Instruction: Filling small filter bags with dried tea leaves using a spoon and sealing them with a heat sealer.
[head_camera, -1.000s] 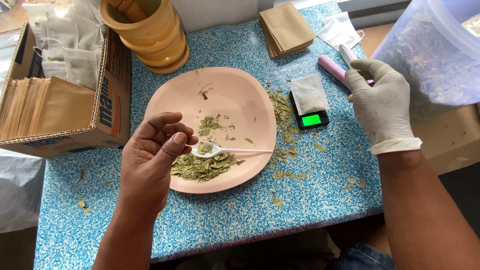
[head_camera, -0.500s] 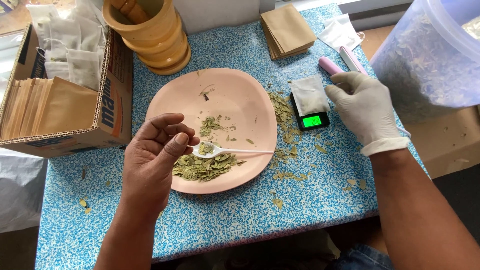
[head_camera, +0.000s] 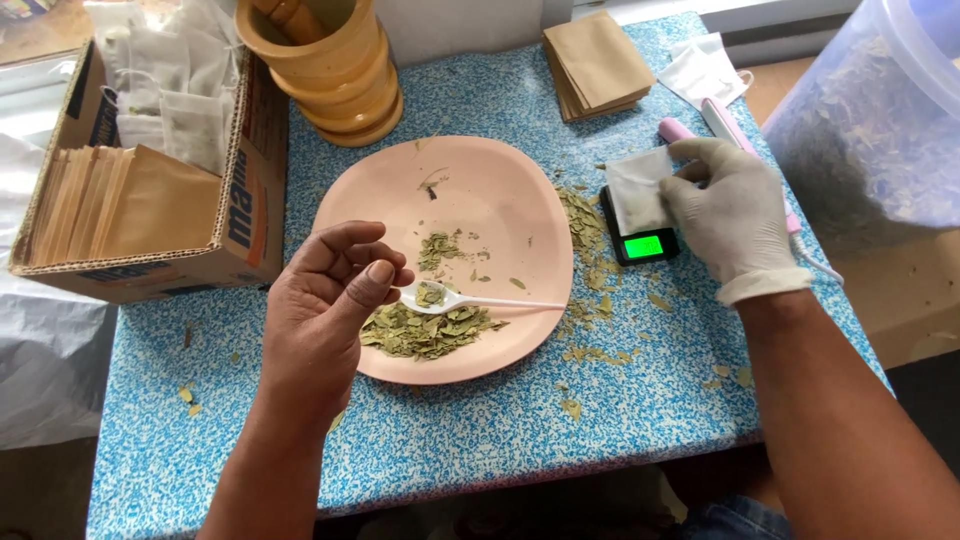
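While the bare left hand (head_camera: 335, 310) is held over the near left edge of the pink plate (head_camera: 500, 190), a small white plastic spoon (head_camera: 470, 299) is pinched by its bowl end between the thumb and the curled fingers, its handle pointing right across the plate. A few dried green leaf pieces are carried in the spoon, and a heap of crushed leaves (head_camera: 425, 332) is seen just beneath it on the plate's near side. More leaf bits are scattered on the blue speckled tabletop (head_camera: 480, 430) to the right of the plate. Farther right, the white-gloved right hand (head_camera: 725, 215) is closed on the edge of a small white filter bag (head_camera: 637, 190) that lies on a small black scale (head_camera: 640, 240) with a lit green display. Beyond, a wooden mortar (head_camera: 325, 65), a stack of brown envelopes (head_camera: 598, 62) and a cardboard box (head_camera: 150, 190) of packets are set along the far side.
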